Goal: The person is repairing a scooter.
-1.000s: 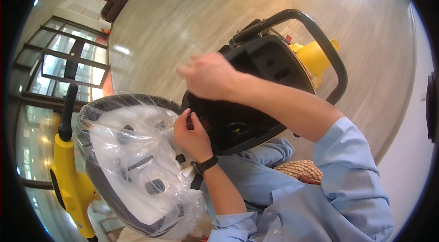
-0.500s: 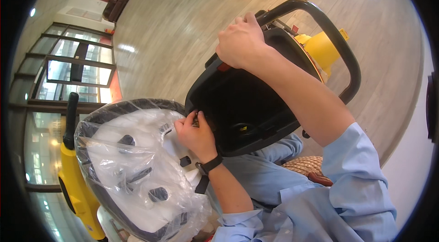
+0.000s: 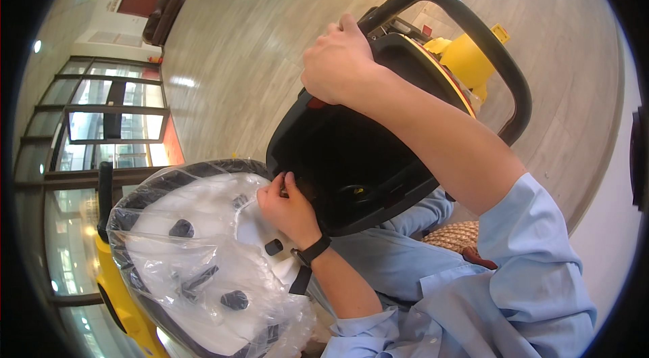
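Note:
A black plastic shell (image 3: 345, 145), hollow and deep, tilts in front of me with its open side toward me. My right hand (image 3: 338, 64) is closed over its far upper edge beside a small red piece (image 3: 316, 102). At the near left rim, my left hand (image 3: 289, 208) has thumb and fingers drawn together; what lies between them is hidden. A thick black loop handle (image 3: 517, 87) curves round the shell's right side, with a yellow part (image 3: 468, 64) behind it. Inside the shell is a small yellow mark (image 3: 358, 190).
A white and dark padded seat wrapped in clear plastic (image 3: 196, 250) stands left of the shell. Beyond it is a yellow body (image 3: 125, 297) with a black upright grip (image 3: 105, 196). A woven item (image 3: 454, 235) lies by my legs. Glass doors (image 3: 115, 121) and a dark sofa (image 3: 165, 13) are farther off.
My view has shifted slightly. The shell and right hand appear a little farther left; the left thumb and fingers have moved slightly at the rim. Both hands remain at the same places on the shell.

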Motion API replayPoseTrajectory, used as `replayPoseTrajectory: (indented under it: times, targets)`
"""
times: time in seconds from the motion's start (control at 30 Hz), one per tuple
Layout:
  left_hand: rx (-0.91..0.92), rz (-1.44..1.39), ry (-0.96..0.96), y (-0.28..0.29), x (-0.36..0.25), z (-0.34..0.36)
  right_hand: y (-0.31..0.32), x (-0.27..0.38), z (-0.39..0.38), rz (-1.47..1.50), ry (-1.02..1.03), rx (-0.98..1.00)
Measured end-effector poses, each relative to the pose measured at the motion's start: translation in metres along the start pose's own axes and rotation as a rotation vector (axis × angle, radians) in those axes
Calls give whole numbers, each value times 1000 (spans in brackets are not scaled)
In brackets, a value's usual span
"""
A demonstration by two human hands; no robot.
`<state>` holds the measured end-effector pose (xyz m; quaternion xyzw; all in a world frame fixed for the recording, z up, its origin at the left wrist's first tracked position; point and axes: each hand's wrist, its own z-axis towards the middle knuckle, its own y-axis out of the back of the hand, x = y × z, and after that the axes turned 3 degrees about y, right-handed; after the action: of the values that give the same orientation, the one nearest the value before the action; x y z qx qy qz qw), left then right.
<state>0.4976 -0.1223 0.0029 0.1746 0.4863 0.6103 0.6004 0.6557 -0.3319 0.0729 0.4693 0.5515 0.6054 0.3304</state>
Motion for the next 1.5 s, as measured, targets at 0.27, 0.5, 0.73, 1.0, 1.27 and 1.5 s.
replayPoseTrajectory:
  times: [0.27, 0.5, 0.73, 1.0, 1.27, 1.5]
  targets:
    - [49, 53, 8, 0, 2, 5, -4, -2, -3, 16, 47, -88]
    - [80, 122, -61, 1, 0, 4, -2, -3, -3, -17, 57, -42]
    - [89, 168, -64, 0, -2, 0, -3, -2, -2, 22, 38, -52]
    - [106, 271, -119, 3, -8, 2, -3, -3, -5, 6, 64, -70]
    - [83, 355, -131, 0, -14, 3, -3, -3, -6, -8, 66, -83]
    - [62, 339, -209, -3, -8, 6, -3, -6, -8, 15, 108, -42]
